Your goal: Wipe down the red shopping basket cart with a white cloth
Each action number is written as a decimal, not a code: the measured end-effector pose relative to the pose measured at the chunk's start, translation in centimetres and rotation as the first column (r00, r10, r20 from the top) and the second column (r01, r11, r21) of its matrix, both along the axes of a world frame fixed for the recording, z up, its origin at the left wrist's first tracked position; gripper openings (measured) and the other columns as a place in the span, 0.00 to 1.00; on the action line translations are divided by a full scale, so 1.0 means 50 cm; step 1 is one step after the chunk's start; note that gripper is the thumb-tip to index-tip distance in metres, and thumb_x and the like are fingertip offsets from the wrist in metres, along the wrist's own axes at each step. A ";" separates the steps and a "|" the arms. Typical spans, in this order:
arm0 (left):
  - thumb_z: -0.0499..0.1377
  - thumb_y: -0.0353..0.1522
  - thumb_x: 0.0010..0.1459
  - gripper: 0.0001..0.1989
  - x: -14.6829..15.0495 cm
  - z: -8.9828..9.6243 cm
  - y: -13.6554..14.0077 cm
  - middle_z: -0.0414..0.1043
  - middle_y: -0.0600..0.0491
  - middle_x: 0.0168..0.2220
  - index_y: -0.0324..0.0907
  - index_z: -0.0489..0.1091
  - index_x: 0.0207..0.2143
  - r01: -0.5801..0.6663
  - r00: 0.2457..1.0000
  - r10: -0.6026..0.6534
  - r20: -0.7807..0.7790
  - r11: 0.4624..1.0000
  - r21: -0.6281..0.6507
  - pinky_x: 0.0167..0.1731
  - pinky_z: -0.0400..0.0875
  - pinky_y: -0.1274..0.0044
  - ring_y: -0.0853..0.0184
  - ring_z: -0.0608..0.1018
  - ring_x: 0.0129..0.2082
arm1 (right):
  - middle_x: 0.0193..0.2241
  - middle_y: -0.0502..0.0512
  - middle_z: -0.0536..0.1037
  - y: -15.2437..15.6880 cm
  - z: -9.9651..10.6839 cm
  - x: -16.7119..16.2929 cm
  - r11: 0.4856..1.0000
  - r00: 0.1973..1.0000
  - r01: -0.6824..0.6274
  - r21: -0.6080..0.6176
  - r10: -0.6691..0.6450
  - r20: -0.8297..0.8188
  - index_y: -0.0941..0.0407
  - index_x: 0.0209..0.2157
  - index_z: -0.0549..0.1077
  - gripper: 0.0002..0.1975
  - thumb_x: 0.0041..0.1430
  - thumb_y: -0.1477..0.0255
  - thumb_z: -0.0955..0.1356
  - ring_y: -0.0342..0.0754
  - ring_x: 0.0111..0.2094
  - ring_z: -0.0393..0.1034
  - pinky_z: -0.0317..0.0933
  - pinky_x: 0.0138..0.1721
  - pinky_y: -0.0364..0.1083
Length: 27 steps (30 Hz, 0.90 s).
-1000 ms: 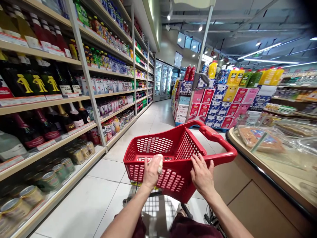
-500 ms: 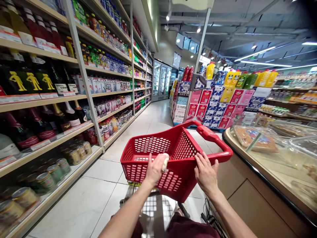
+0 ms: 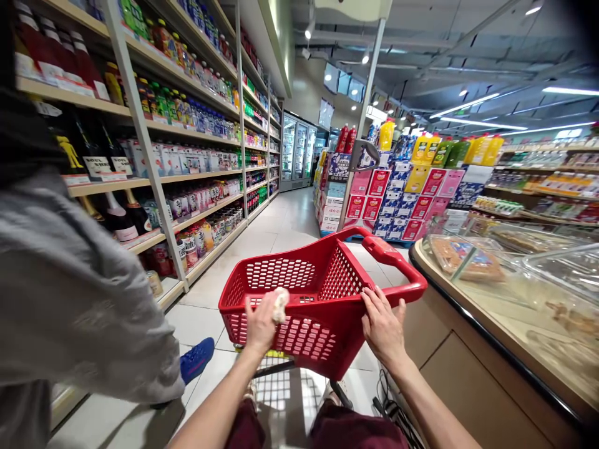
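Note:
A red plastic shopping cart (image 3: 299,337) with a perforated basket stands turned sideways in front of me, its handle to the right. My left hand (image 3: 260,324) is at the near rim of the basket, closed on a crumpled white cloth (image 3: 281,304). Some of its fingers are hidden behind the cloth and the rim. On the cart's near side edge, by the handle, my right hand (image 3: 382,321) rests with fingers stretched out and thumb apart. The visible part of the basket's inside shows only red plastic.
A passing person in grey trousers and a blue shoe (image 3: 196,360) is close on the left. Drink shelves (image 3: 196,178) line that side. On the right stands a counter (image 3: 472,337) with packaged food, black cables (image 3: 393,405) beside its base. Stacked drink boxes (image 3: 402,193) stand ahead.
A person has come into view on the left. My left hand has slid left along the basket rim with the cloth. My right hand keeps its place on the cart.

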<state>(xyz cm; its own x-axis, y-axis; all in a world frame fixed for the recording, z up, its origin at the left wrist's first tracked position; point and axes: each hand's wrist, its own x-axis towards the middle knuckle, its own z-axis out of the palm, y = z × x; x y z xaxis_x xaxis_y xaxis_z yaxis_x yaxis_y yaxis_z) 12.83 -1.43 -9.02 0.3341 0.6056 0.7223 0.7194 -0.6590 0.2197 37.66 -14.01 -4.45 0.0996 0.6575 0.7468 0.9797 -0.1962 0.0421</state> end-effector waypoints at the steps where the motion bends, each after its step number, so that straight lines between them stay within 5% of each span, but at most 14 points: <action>1: 0.44 0.24 0.55 0.22 -0.021 -0.004 0.007 0.69 0.48 0.48 0.43 0.60 0.52 -0.056 0.998 0.056 0.024 0.998 -0.001 0.56 0.36 0.55 0.63 0.70 0.49 | 0.49 0.57 0.70 0.000 -0.001 -0.001 1.000 1.000 0.007 0.005 -0.007 -0.010 0.59 0.46 0.68 0.19 0.53 0.78 0.57 0.51 0.54 0.57 0.29 0.56 0.60; 3: 0.44 0.24 0.54 0.22 -0.025 -0.008 0.009 0.69 0.47 0.48 0.42 0.60 0.51 -0.072 0.997 0.072 0.036 0.997 -0.003 0.56 0.36 0.55 0.63 0.70 0.49 | 0.49 0.58 0.69 0.004 -0.003 -0.012 1.000 1.000 0.011 0.002 -0.011 -0.019 0.59 0.46 0.67 0.19 0.53 0.78 0.57 0.52 0.54 0.56 0.30 0.56 0.61; 9: 0.48 0.26 0.55 0.21 0.072 0.002 -0.026 0.67 0.49 0.51 0.43 0.59 0.52 0.173 0.984 -0.172 -0.051 0.985 0.023 0.58 0.35 0.59 0.65 0.68 0.52 | 0.49 0.59 0.69 0.018 -0.013 -0.038 0.998 0.998 -0.058 -0.038 0.058 -0.010 0.59 0.47 0.67 0.21 0.52 0.78 0.57 0.53 0.54 0.56 0.31 0.56 0.61; 15: 0.46 0.26 0.55 0.19 -0.066 -0.017 0.022 0.69 0.47 0.48 0.41 0.61 0.50 -0.125 0.992 0.125 0.013 0.992 0.003 0.57 0.34 0.56 0.61 0.71 0.47 | 0.50 0.60 0.68 0.006 -0.008 -0.015 1.000 0.999 -0.006 -0.004 0.006 -0.044 0.59 0.47 0.67 0.21 0.52 0.78 0.57 0.53 0.55 0.55 0.30 0.56 0.62; 21: 0.46 0.26 0.55 0.21 0.037 -0.007 -0.016 0.67 0.50 0.51 0.43 0.59 0.51 0.102 0.994 -0.102 -0.050 0.995 0.005 0.58 0.35 0.60 0.66 0.68 0.51 | 0.50 0.58 0.69 0.020 -0.011 -0.058 0.997 0.998 -0.064 -0.045 0.063 -0.014 0.60 0.47 0.67 0.21 0.51 0.79 0.57 0.52 0.55 0.55 0.31 0.56 0.60; 23: 0.47 0.27 0.55 0.20 0.023 -0.005 -0.011 0.68 0.51 0.50 0.44 0.60 0.51 0.105 0.993 -0.105 -0.063 0.994 0.003 0.58 0.35 0.60 0.65 0.69 0.50 | 0.50 0.59 0.69 0.022 -0.013 -0.048 0.999 0.999 -0.046 -0.027 0.045 -0.020 0.60 0.47 0.67 0.20 0.52 0.79 0.57 0.53 0.55 0.55 0.31 0.56 0.61; 27: 0.48 0.28 0.54 0.18 -0.091 -0.011 0.027 0.71 0.49 0.46 0.44 0.62 0.49 -0.159 0.987 0.158 0.024 0.987 0.025 0.56 0.37 0.56 0.61 0.73 0.45 | 0.50 0.60 0.68 0.015 -0.016 -0.013 1.000 0.999 0.001 0.014 0.000 -0.044 0.59 0.48 0.66 0.21 0.52 0.78 0.57 0.54 0.55 0.54 0.32 0.55 0.62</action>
<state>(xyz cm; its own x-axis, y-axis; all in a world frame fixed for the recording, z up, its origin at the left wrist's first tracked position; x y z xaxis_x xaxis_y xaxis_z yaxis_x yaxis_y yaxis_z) 8.28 -0.07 -9.59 0.2193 0.6297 0.7452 0.8105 -0.5428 0.2201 37.03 -13.26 -5.25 0.1330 0.6467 0.7511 0.9804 -0.1972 -0.0038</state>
